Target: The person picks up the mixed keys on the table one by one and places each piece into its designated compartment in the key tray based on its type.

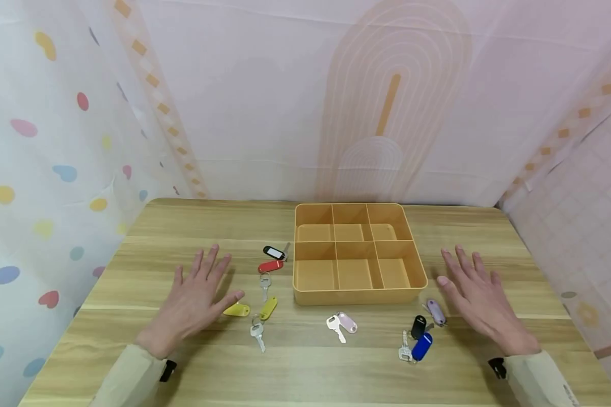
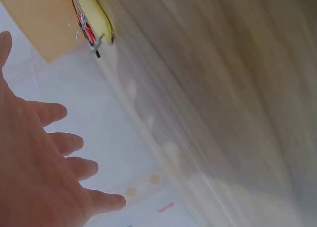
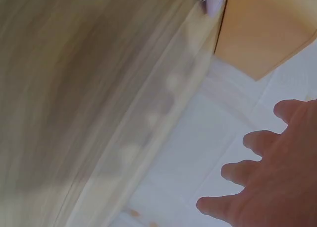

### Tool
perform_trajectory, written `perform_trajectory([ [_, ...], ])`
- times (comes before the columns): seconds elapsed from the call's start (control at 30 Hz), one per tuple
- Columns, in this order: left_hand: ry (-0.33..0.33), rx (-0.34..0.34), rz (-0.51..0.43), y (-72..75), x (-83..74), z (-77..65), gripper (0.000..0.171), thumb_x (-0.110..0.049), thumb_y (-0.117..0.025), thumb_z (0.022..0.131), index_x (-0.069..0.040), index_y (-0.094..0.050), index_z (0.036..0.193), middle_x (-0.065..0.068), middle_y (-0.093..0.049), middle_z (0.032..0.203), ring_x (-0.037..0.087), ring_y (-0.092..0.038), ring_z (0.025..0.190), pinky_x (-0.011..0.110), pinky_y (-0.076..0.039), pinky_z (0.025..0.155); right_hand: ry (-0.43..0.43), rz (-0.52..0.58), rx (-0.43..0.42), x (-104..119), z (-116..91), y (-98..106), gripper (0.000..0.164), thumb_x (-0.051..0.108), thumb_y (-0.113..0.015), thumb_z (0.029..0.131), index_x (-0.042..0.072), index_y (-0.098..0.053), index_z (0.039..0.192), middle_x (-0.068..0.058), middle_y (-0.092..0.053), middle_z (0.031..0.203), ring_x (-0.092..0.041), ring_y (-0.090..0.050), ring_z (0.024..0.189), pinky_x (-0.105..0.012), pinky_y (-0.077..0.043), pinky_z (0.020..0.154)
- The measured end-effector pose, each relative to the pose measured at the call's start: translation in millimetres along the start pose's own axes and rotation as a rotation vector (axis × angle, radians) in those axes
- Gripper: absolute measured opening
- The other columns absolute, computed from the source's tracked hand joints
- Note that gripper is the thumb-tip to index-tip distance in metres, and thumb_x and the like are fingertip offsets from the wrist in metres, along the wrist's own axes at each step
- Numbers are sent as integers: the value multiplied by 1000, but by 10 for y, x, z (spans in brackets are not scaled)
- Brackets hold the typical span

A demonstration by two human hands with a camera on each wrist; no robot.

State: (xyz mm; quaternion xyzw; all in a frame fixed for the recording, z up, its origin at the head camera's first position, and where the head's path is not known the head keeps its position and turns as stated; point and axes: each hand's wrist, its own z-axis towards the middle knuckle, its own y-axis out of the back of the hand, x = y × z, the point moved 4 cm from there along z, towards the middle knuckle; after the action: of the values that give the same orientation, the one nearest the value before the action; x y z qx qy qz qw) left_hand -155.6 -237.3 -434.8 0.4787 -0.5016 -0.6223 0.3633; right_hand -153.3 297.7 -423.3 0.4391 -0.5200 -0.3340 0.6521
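Note:
My left hand (image 1: 196, 299) is held palm down over the left of the table, fingers spread, with nothing in it. By its thumb lies a yellow key tag (image 1: 237, 310); a second yellow tag (image 1: 269, 308) with a key (image 1: 257, 333) is just right of that. Farther back are a red tag (image 1: 271, 266) with a key and a black tag (image 1: 274, 252). On the other side, my right hand (image 1: 476, 291) is spread and empty too. Nearest it lies a lilac tag (image 1: 436, 312), then a black tag (image 1: 418, 327) and a blue tag (image 1: 422, 346) with a key (image 1: 405, 347).
An orange-tan tray (image 1: 358, 297) with several compartments stands between the hands toward the back, its compartments bare. In front of it lies a pale pink tag (image 1: 348, 323) with a key (image 1: 336, 327). Patterned curtains (image 1: 254, 102) rise behind and beside the wooden table (image 1: 224, 217).

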Motion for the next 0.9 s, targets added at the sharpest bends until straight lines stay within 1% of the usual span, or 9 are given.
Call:
perform_trajectory([
  [0.13,1,10,-18,22,35,-2,91,-67,-49,101,-4,-27,163,22,-8,171,50,-8,155,80,-10,113,10,19,5,61,21,-18,65,42,-34,112,13,-16,167,-24,-9,170,-57,-4,152,-85,-6,107],
  [0.33,-25,0,-47,63,74,-25,88,-63,-53,101,-3,-32,162,23,-12,170,50,-13,154,80,-14,113,22,59,27,133,34,-63,65,42,-34,113,13,-16,167,-23,-10,171,-55,-4,153,-84,-6,109],
  [0.47,-39,-6,-61,83,132,-52,85,-60,-55,101,-3,-34,161,24,-16,170,50,-16,153,79,-16,112,38,73,34,166,41,-84,64,41,-35,113,15,-15,168,-22,-9,171,-55,-4,153,-83,-7,110],
  [0.63,-44,2,-57,82,209,-86,85,-60,-57,101,-3,-35,161,24,-20,169,49,-19,153,77,-18,114,56,75,35,203,62,-97,64,40,-36,113,14,-16,167,-22,-9,171,-54,-6,153,-82,-8,111],
  [0.77,-53,-2,-51,75,253,-114,84,-59,-58,101,-1,-38,159,25,-26,166,50,-23,151,77,-22,112,64,86,33,233,75,-106,63,39,-36,113,12,-17,167,-22,-11,171,-54,-7,153,-81,-10,111],
  [0.9,-80,-11,-46,58,266,-143,81,-57,-60,100,0,-44,155,25,-32,164,50,-27,150,76,-25,112,81,100,29,263,84,-127,62,37,-36,113,11,-19,167,-22,-12,171,-53,-9,153,-81,-12,111],
])
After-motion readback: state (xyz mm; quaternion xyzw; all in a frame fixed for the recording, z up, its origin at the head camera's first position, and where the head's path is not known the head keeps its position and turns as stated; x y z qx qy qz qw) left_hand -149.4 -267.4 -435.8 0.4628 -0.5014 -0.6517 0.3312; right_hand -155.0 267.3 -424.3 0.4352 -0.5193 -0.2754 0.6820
